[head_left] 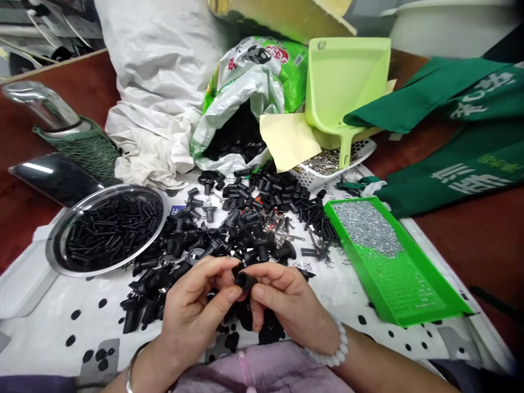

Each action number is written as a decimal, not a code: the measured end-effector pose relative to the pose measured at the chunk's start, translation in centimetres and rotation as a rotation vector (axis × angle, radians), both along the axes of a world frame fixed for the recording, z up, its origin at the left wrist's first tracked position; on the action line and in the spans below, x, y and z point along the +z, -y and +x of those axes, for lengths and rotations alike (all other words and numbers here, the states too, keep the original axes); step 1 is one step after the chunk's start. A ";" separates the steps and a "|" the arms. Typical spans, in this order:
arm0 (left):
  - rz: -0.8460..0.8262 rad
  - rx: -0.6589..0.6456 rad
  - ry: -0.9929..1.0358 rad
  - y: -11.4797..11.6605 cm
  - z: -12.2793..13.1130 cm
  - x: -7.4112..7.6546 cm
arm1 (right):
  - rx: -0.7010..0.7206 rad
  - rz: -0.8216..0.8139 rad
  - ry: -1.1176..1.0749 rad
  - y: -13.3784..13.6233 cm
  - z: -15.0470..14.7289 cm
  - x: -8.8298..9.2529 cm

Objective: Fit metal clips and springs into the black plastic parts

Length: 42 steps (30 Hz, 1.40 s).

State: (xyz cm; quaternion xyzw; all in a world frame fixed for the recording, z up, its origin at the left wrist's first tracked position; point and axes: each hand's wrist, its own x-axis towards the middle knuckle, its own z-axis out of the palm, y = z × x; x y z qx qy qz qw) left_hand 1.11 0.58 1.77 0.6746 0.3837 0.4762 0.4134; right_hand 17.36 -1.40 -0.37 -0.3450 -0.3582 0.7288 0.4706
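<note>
Close to my body, my left hand (pixel 200 305) and my right hand (pixel 286 305) meet around a small black plastic tube-like part (pixel 245 281). The thumb and fingers of each hand pinch it, and its dark round opening faces me. Fingertips cover some of its sides. Just beyond my hands spreads a loose pile of similar black plastic parts (pixel 262 243), some with flared ends. Thin metal pieces (pixel 280 224) lie among them. Short black tubes (pixel 262 191) are heaped at the back of the pile.
A steel bowl (pixel 159 229) of black ribbed pieces stands left. On the right lies a green tray (pixel 393 305) of small silvery parts. Behind are an open bag (pixel 262 82) of black parts, a light-green dustpan (pixel 347 82), a white basket (pixel 311 180) and green cloth (pixel 450 164).
</note>
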 end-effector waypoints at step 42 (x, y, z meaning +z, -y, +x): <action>0.093 -0.206 -0.272 0.3 1.0 -1.8 | -0.046 0.946 1.527 0.7 12.2 1.7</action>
